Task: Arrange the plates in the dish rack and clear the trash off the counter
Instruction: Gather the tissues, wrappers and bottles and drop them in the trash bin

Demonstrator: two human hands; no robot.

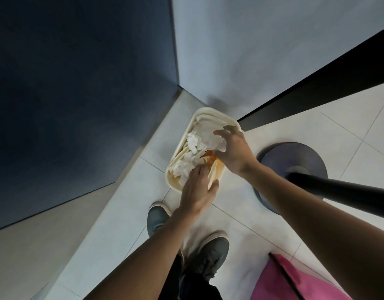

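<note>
- Pink fabric (295, 280), crossed by a dark strap, is seen at the lower right edge, closest to the lens, beside two bare forearms stretched forward and down.
- Dark trousers (186, 282) and two grey shoes with pale soles, the left shoe (158, 217) and the right shoe (210, 254), are seen under the arms, planted on the floor.
- Crumpled white paper (208, 137) is held by the right hand (232, 150) over the far half of the cream bin (172, 182). The grip is closed round it, with the fingers curled over its top edge and the thumb tucked beneath.
- The left hand (197, 187) is laid on the trash at the near end of the bin, its fingers fairly straight and pointed into more white paper wads (186, 167).
- A flat cream piece (211, 176) is lodged between that hand's thumb and forefinger. Whether this grip pinches the piece or only presses against it cannot be told.
- The bin is oblong with rounded corners. It is stood on the floor in a corner and filled to the rim, and an orange patch (210, 158) is exposed between the two hands.
- The floor (316, 131) is laid with pale square tiles. To the right of the bin, a round dark base (305, 156) is set on it, with a black pole (338, 191) rising towards the lens.
- A dark blue panel (78, 83) is seen on the left. A pale grey wall (251, 50) is seen behind the bin, with a black band (316, 83) running along it on the right.
- A beige surface (24, 256) is seen at the lower left.
</note>
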